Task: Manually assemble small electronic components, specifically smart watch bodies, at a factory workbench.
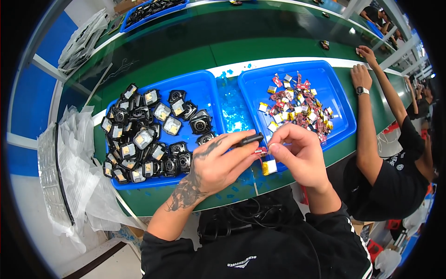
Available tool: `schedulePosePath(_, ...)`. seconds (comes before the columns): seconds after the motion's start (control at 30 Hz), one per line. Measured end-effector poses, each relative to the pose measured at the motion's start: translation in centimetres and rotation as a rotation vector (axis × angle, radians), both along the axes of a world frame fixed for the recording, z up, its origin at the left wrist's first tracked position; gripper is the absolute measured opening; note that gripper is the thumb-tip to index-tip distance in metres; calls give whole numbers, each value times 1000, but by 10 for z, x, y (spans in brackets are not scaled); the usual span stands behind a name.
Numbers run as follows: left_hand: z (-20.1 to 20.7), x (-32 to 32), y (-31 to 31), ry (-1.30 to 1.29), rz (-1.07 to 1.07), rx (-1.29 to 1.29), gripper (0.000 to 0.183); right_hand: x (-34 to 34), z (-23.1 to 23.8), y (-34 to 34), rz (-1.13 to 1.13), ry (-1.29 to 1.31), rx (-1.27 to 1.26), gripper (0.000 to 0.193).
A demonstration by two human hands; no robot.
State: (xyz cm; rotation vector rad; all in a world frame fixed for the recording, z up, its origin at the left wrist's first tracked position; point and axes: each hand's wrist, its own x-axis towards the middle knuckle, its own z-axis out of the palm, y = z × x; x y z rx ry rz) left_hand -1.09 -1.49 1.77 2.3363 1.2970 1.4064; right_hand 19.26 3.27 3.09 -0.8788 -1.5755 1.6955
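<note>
My left hand (216, 162) is closed around a small black casing (251, 140), seen edge-on, which looks like a smartwatch case. Just under it a small red circuit board (261, 150) shows at my left fingertips. Below that hangs a silver battery cell (269, 167) with yellow tape at its edge. My right hand (299, 151) is beside the casing with thumb and forefinger pinched together. What lies between those fingertips is too small to make out.
A blue tray (214, 100) at the left holds several black watch cases (139, 135). Another blue tray (341, 97) at the right holds batteries with red boards (302, 104). Blue film scraps (234, 109) lie between them on the green bench. A co-worker's arm (367, 121) reaches in at the right.
</note>
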Motion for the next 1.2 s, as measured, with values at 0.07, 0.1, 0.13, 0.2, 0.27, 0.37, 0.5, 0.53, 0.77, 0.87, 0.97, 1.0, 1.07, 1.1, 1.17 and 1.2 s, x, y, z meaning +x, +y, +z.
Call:
schedulePosePath(0.07, -2, 2, -2, -154, -39, -260, 19, -3, -1, -2, -75, -22, 95, 7)
schedulePosePath(0.1, -3, 4, -4, -201, -46, -318, 14, -5, -2, -3, -114, -44, 166, 6)
schedulePosePath(0.13, -6, 6, -6, -202, -45, -319, 14, -6, -4, -4, -153, -66, 236, 5)
schedulePosePath(0.2, -13, 10, -7, -823, -187, -799, 14, -8, -8, -3, -143, -91, 353, 5)
schedulePosePath(0.27, -14, 9, -7, -826, -187, -830, 16, -9, -9, -4, -133, -117, 469, 5)
schedulePosePath(0.37, -14, 8, -4, -909, -220, -886, 15, -11, -10, -5, -142, -83, 307, 9)
schedulePosePath(0.5, -13, 11, -6, -951, -224, -879, 16, -15, -12, -9, -194, -28, 354, 15)
schedulePosePath(0.53, -13, 12, -6, -951, -211, -872, 16, -16, -13, -9, -198, -38, 406, 18)
schedulePosePath(0.77, -13, 20, -7, -1118, -249, -827, 28, -25, -18, -9, -364, -5, 443, 26)
schedulePosePath(0.87, -12, 21, -6, -1120, -288, -800, 39, -24, -22, -9, -396, -68, 527, 27)
schedulePosePath(0.97, -15, 22, -7, -1119, -264, -744, 47, -25, -21, -12, -385, -137, 582, 29)
schedulePosePath(1.0, -14, 22, -7, -1119, -269, -738, 49, -26, -21, -13, -401, -118, 562, 30)
schedulePosePath(1.07, -14, 23, -7, -1119, -275, -730, 51, -26, -20, -12, -417, -99, 541, 31)
schedulePosePath(1.1, -14, 24, -7, -1139, -260, -728, 51, -26, -20, -10, -405, -131, 594, 31)
schedulePosePath(1.17, -14, 24, -8, -1161, -245, -725, 51, -27, -20, -9, -391, -165, 647, 32)
schedulePosePath(1.2, -12, 24, -9, -1182, -233, -729, 51, -29, -19, -10, -400, -194, 640, 35)
